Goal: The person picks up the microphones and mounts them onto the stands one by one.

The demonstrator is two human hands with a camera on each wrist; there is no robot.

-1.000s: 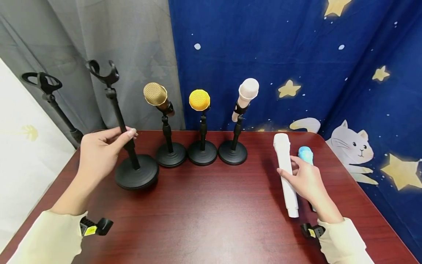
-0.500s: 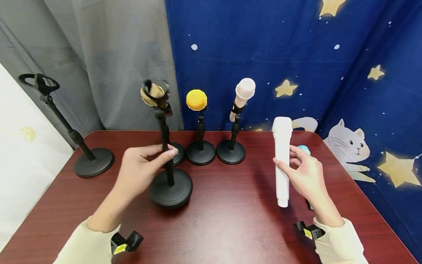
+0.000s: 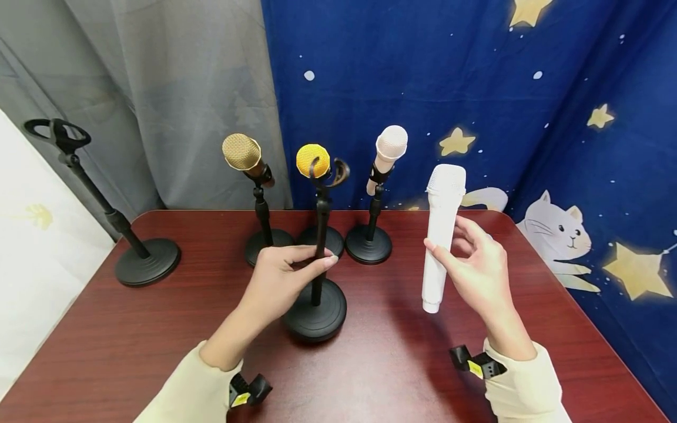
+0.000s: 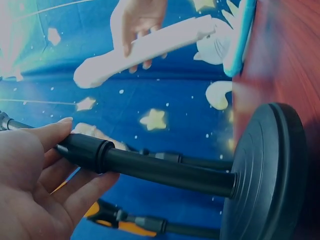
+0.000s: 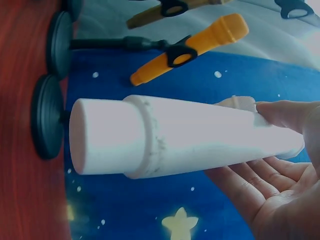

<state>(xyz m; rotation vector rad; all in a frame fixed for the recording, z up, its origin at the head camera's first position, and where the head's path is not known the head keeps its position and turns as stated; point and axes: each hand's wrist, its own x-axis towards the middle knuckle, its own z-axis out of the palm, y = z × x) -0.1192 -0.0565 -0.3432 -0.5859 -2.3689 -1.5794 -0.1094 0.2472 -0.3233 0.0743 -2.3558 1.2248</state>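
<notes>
My left hand (image 3: 277,283) pinches the pole of a black microphone stand (image 3: 317,317) over the middle of the table. Its round base hangs low, and I cannot tell whether it touches the tabletop. The stand's clip holds nothing and overlaps a yellow microphone (image 3: 312,158) behind it. In the left wrist view, thumb and fingers wrap the pole's thick collar (image 4: 87,152). To the right, my right hand (image 3: 481,270) grips a white microphone (image 3: 441,235), head up and slightly tilted, raised off the table. The right wrist view shows its tail end (image 5: 100,137) up close.
Along the back stand a gold microphone (image 3: 242,153), the yellow one and a pale pink microphone (image 3: 390,147), each on a stand. Another stand (image 3: 148,261) with a bare clip is at left. A light-blue microphone (image 4: 241,40) lies at right. Curtains hang behind the table (image 3: 158,329).
My left hand has carried the stand from the left to the middle, nearer to me. My right hand has raised the white microphone and moved it slightly left.
</notes>
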